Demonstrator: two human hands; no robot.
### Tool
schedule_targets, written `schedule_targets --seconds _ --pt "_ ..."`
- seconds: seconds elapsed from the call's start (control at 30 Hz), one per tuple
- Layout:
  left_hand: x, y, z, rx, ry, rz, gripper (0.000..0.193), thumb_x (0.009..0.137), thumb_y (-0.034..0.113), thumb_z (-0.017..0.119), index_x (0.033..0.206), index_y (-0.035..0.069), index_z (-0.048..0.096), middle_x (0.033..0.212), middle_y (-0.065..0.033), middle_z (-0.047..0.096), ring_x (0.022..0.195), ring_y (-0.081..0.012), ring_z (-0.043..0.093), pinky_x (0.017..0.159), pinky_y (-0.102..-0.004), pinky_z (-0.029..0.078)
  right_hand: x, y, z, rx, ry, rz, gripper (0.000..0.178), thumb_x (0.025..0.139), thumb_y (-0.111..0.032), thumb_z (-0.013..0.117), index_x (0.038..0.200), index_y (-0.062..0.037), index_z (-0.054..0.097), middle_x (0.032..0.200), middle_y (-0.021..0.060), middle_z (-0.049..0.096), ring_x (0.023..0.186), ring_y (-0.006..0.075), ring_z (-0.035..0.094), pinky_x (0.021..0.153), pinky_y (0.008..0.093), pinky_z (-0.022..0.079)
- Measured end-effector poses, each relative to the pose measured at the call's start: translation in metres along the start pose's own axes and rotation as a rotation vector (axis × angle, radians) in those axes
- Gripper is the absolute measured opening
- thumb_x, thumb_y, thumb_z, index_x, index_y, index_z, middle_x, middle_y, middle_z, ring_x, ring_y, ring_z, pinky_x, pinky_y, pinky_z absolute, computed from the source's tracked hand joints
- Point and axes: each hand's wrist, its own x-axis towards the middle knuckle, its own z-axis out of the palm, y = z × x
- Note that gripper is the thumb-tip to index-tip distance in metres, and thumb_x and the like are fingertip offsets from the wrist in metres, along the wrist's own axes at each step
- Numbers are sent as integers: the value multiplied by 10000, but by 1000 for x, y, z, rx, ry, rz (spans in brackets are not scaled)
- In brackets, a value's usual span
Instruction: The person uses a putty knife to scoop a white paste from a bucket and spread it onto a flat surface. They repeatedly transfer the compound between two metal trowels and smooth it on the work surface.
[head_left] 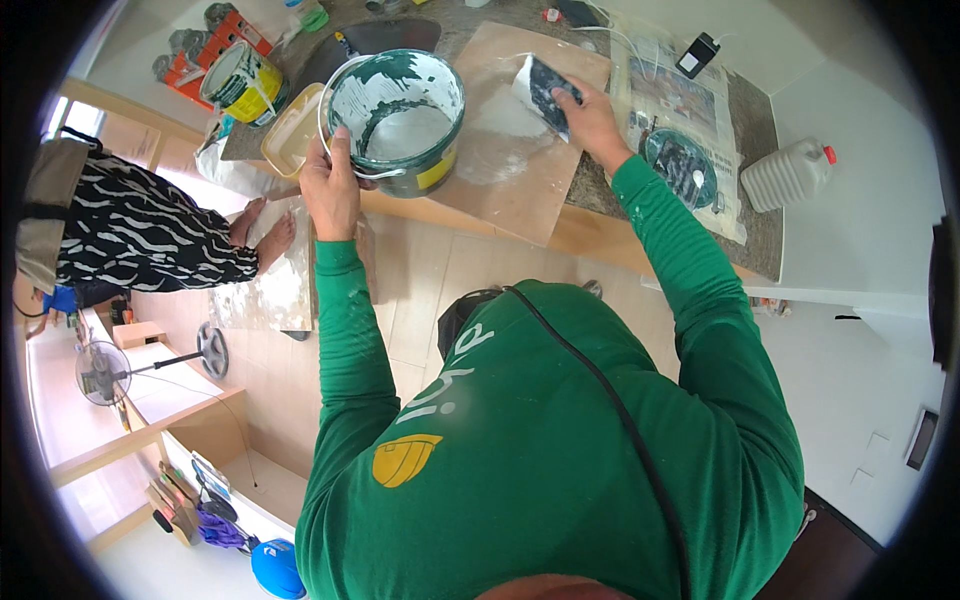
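My left hand is closed on the near left side of a dark green bucket, thumb up at its rim. The tilted bucket has a wire handle, a yellow label and white paste smeared over its inner wall and bottom. In my right hand is a dark, flat scraper, with white paste along its left edge. Both hands are over a brown board on the counter, which is dusted and smeared white. The fingers behind the bucket are hidden.
Left of the bucket are a cream plastic container and another paste-smeared bucket. A dark green lid lies on newspaper at the right, beside a white jug. Another person in patterned trousers stands barefoot on a platform at the left.
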Motion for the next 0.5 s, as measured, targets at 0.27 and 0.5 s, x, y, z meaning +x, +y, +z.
schedule_targets --seconds 0.27,0.5 --pt "-10 -16 -20 -91 71 -117 389 1044 362 580 1151 -4 651 733 -29 606 530 -98 582 465 -258 510 -29 -37 -14 -112 -37 -270 372 982 -265 639 1287 -54 672 1069 245 723 966 376 710 882 400 536" --pt "-7 -21 -16 -146 44 -157 345 1058 338 548 1134 10 620 740 -26 609 537 -97 581 459 -253 506 -120 -20 -22 -128 -288 -260 342 949 -186 688 1266 -57 696 1150 155 739 1010 228 700 913 354 556"
